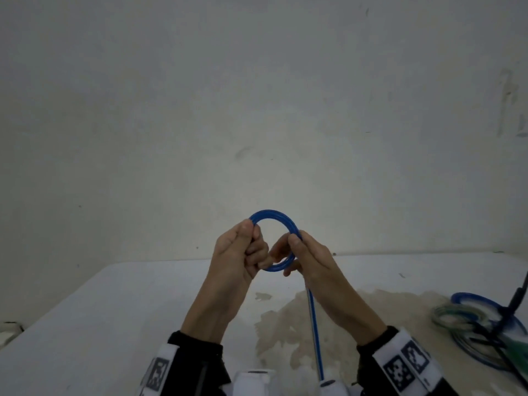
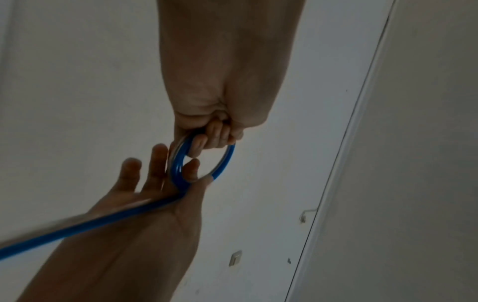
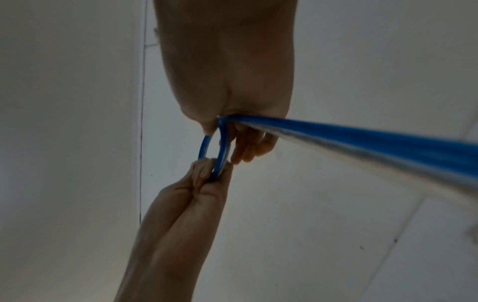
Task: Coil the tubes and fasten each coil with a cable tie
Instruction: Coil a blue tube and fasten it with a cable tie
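Note:
A blue tube (image 1: 274, 213) is wound into a small coil held up above the white table (image 1: 114, 310). My left hand (image 1: 251, 244) grips the coil's left side with its fingers curled round the turns (image 2: 214, 139). My right hand (image 1: 291, 247) pinches the right side, with its thumb (image 2: 192, 169) pressed on the turns and the other fingers spread behind them. The tube's loose tail (image 1: 314, 332) runs from the right hand straight down toward me and fills the right wrist view as a blurred blue band (image 3: 362, 143). No cable tie shows on this coil.
On the table at the far right lie coiled tubes, one blue (image 1: 474, 300) and one greenish grey (image 1: 454, 317), with a thin black stand (image 1: 514, 301) over them. A brown stain (image 1: 285, 324) marks the tabletop. A bare white wall (image 1: 257, 110) stands behind.

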Action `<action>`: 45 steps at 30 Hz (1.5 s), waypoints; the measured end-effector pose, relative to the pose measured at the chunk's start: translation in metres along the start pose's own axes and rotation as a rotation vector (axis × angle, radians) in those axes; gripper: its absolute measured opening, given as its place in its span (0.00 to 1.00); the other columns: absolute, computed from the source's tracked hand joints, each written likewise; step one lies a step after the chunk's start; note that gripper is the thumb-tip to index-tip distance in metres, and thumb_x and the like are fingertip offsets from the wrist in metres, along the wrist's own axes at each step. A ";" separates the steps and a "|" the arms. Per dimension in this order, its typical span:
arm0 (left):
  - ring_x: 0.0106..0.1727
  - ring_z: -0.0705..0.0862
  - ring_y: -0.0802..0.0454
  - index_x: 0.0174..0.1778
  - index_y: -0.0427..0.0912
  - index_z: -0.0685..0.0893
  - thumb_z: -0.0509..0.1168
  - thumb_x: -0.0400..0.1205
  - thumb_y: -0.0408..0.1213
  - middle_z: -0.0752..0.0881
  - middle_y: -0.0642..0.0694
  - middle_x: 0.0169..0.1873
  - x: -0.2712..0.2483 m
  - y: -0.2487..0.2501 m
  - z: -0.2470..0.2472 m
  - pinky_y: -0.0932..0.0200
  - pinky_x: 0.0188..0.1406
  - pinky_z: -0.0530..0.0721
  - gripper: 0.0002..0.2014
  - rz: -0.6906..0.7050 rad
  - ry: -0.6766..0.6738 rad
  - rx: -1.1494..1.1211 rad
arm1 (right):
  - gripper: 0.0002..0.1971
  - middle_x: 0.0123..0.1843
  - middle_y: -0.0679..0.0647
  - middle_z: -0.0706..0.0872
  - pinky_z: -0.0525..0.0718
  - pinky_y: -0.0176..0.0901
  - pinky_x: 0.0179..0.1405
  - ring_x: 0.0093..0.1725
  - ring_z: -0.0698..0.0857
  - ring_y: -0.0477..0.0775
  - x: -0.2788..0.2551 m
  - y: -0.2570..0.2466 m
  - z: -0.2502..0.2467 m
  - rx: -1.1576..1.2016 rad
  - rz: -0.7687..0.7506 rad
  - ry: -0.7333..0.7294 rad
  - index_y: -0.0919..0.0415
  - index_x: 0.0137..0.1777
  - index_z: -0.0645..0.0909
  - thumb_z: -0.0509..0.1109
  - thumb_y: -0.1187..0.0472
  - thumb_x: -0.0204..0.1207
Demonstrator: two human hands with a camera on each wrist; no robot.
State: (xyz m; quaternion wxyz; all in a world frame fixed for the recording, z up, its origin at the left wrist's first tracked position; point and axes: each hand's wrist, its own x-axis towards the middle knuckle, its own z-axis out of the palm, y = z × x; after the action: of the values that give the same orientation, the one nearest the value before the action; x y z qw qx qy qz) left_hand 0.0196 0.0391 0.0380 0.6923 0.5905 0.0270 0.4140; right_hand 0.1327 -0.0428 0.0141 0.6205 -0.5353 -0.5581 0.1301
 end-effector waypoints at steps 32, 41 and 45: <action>0.19 0.59 0.56 0.29 0.43 0.62 0.54 0.82 0.41 0.60 0.53 0.18 -0.002 0.012 -0.002 0.63 0.23 0.68 0.15 0.079 -0.014 -0.052 | 0.19 0.43 0.53 0.84 0.82 0.37 0.45 0.44 0.83 0.44 -0.005 -0.021 -0.012 0.009 -0.051 -0.172 0.66 0.50 0.79 0.51 0.54 0.80; 0.27 0.77 0.48 0.29 0.39 0.71 0.55 0.79 0.40 0.70 0.45 0.20 -0.005 0.005 0.001 0.53 0.39 0.80 0.14 -0.092 -0.106 -0.236 | 0.15 0.36 0.50 0.80 0.78 0.37 0.41 0.37 0.78 0.46 0.000 -0.012 -0.023 -0.036 -0.080 -0.062 0.60 0.39 0.75 0.50 0.60 0.85; 0.32 0.84 0.49 0.36 0.34 0.81 0.54 0.82 0.38 0.82 0.43 0.25 -0.004 0.011 -0.011 0.59 0.40 0.83 0.16 -0.094 -0.196 0.247 | 0.16 0.35 0.49 0.77 0.75 0.41 0.42 0.36 0.75 0.47 -0.002 -0.020 -0.037 -0.410 -0.077 -0.220 0.59 0.40 0.73 0.50 0.55 0.84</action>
State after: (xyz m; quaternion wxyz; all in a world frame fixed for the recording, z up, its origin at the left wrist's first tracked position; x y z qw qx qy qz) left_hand 0.0048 0.0448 0.0421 0.6325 0.7066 0.0377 0.3151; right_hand 0.1538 -0.0716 0.0365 0.4389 -0.6109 -0.6572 0.0479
